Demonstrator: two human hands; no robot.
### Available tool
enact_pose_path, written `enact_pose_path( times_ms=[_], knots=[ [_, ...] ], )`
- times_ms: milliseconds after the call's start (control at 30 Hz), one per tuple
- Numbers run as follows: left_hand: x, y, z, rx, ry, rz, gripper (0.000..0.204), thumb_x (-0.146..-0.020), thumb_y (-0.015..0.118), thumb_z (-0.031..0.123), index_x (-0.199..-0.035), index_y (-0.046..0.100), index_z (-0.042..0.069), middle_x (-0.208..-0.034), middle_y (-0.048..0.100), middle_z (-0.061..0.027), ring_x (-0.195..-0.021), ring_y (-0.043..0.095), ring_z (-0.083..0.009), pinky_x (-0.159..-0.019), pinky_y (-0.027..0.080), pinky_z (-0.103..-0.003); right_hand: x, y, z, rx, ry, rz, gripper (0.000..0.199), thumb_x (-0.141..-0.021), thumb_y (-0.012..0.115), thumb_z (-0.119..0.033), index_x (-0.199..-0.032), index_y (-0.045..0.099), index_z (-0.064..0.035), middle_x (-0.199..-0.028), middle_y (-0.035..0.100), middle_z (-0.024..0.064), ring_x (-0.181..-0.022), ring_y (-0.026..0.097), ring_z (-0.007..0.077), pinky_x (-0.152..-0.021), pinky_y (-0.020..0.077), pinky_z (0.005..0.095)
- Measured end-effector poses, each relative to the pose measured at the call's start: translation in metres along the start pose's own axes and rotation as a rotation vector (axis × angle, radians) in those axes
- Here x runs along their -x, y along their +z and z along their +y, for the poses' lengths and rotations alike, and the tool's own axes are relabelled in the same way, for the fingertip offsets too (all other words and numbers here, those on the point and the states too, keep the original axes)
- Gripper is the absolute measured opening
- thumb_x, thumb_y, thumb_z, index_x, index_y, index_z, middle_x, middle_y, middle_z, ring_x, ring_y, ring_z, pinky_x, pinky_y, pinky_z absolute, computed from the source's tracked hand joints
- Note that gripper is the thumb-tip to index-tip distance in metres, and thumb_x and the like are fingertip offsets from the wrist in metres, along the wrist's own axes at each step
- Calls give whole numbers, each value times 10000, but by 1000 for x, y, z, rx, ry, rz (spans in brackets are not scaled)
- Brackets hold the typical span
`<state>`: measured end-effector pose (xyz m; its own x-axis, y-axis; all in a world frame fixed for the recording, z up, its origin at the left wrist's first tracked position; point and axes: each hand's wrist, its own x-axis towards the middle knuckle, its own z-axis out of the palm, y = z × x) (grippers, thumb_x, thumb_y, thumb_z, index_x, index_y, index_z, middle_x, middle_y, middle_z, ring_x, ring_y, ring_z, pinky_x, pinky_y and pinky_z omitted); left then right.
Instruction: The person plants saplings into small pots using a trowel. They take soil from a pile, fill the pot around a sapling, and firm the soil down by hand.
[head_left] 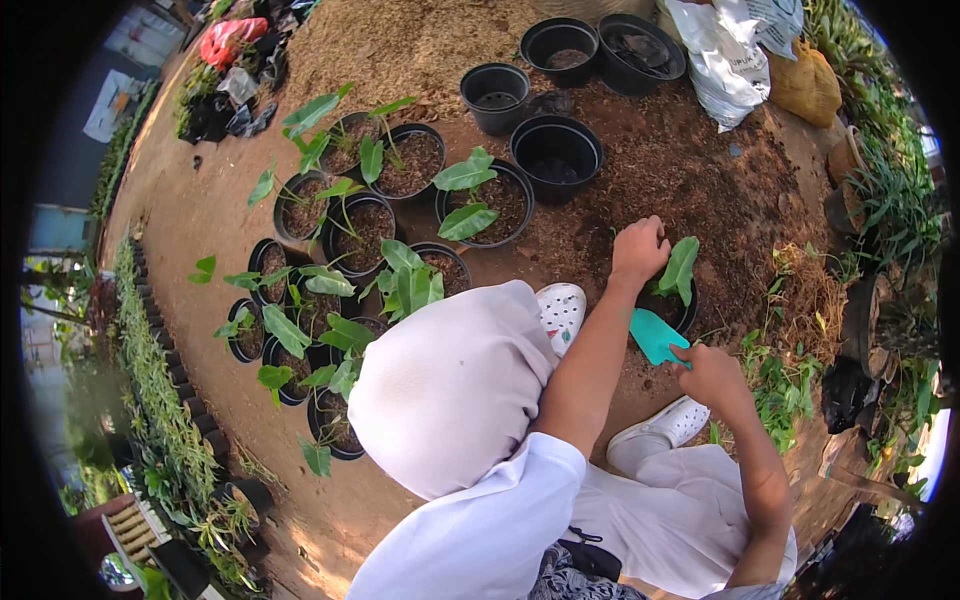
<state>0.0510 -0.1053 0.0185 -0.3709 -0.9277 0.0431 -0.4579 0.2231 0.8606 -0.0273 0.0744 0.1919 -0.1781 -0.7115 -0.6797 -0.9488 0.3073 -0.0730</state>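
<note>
In my right hand (712,378) is a small teal hand trowel (657,337), its blade pointing left at the near side of a black pot (687,318). One green leafy plant (681,268) stands in that pot. My left hand (640,250) is at the pot's far left side, close to the leaf. Its fingers are curled, and I cannot make out what, if anything, is in them. The plant's stem is hidden. Dark brown loose soil (690,170) lies just beyond my hands.
Several black pots with leafy plants (408,160) stand to my left. Empty black pots (556,155) sit ahead, near white sacks (722,65). Uprooted weeds (790,330) lie on the right. My pale-trousered left knee (450,385) and white clogs (562,312) are close by.
</note>
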Motion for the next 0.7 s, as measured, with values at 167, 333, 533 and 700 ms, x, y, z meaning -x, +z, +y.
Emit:
enact_pose_path(
  times_ms=[167, 333, 533, 700],
  knots=[
    [36, 13, -18, -228, -118, 5, 419, -837, 775, 418, -1115, 666, 124, -1042, 622, -104, -1119, 582, -314, -966, 463, -445, -17, 14, 8, -12, -22, 42, 410, -888, 628, -302, -1270, 706, -175, -1036, 714, 232, -1017, 681, 401, -924, 525, 499],
    [33, 0, -30, -51, -244, -194, 501, -845, 769, 437, -1224, 677, 123, -1217, 669, -150, -1178, 625, -327, -985, 503, -458, 0, -13, -7, 2, -90, 73, 399, -887, 634, -296, -1261, 712, -180, -1036, 714, 234, -1007, 686, 393, -919, 528, 495],
    [29, -3, -31, -55, -397, -310, 444, -849, 791, 348, -1243, 691, 168, -1165, 719, -146, -1111, 677, -336, -949, 535, -470, -33, 8, 19, -57, -7, 20, 407, -860, 623, -290, -1240, 724, -186, -1038, 724, 218, -1015, 692, 379, -925, 532, 486],
    [26, -1, -35, -85, -396, -330, 424, -860, 784, 296, -1248, 684, 156, -1155, 724, -153, -1099, 685, -336, -945, 541, -464, -10, -23, 30, 14, -23, -2, 409, -848, 598, -277, -1220, 737, -181, -1042, 733, 201, -1019, 701, 360, -940, 537, 465]
  ],
)
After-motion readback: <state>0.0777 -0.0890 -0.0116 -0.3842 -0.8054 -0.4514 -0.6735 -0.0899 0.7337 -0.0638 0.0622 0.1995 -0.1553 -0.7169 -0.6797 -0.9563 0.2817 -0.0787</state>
